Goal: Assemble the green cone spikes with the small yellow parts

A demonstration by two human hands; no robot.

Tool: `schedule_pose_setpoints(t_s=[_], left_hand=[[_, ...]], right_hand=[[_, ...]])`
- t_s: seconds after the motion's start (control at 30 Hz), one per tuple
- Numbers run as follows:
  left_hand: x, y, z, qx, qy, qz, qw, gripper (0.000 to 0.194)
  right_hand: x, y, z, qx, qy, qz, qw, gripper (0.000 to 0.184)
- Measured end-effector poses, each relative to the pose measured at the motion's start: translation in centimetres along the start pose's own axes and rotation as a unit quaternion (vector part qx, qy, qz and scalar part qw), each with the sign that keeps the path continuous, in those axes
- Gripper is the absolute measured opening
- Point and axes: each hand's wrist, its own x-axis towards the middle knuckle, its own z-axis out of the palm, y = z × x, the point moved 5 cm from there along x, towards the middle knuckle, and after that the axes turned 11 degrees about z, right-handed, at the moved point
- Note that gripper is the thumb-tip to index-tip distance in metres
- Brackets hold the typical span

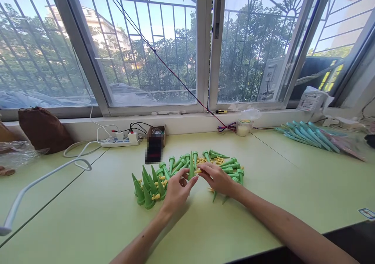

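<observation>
Fingers of the left hand (177, 189) pinch one green spike (191, 165) near its wide end, point upward, just below the middle of the frame. Just right of it, the right hand (219, 178) has its fingertips closed on a small yellow piece (198, 171), which sits beside the lower part of the spike (whether the two touch, I cannot tell). Around both hands, more of the same parts lie in a loose arc: to the left, a cluster of finished-looking cones (149, 198) stands on wide ends with points up, yellow bits scattered among them; behind the fingers, other spikes lie or lean around a heap of yellow pieces (209, 160); to the right, capped spikes (230, 163) lie near the right wrist. Farther back, left of centre, a dark, pixelated object (154, 150) stands in front of a small open box (161, 134), with a white power strip (121, 140) to its left. Right of centre, a lidded jar (243, 128) stands near a tied cable. Pale blue-green packets (312, 135) are spread at the right, a brown bag (42, 130) slumps at the left, and a white curved rod (32, 184) reaches over the pale green table (96, 225). Barred windows (149, 60) fill the upper frame.
</observation>
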Motion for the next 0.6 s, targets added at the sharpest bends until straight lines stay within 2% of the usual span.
schedule_pose_setpoints(t_s=[0.17,0.33,0.6], left_hand=[[-0.17,-0.09,0.32,-0.018,-0.007,0.008,1.000,0.038],[-0.40,-0.11,0.54,-0.022,-0.005,0.024,0.999,0.036],[-0.31,0.30,0.20,0.034,0.001,0.076,0.997,0.030]], right_hand=[[-0.15,0.03,0.32,-0.060,-0.010,-0.039,0.997,0.020],[-0.18,-0.55,0.23,-0.089,-0.023,-0.051,0.994,0.019],[-0.52,-0.51,0.76,-0.062,-0.065,-0.005,0.996,0.018]])
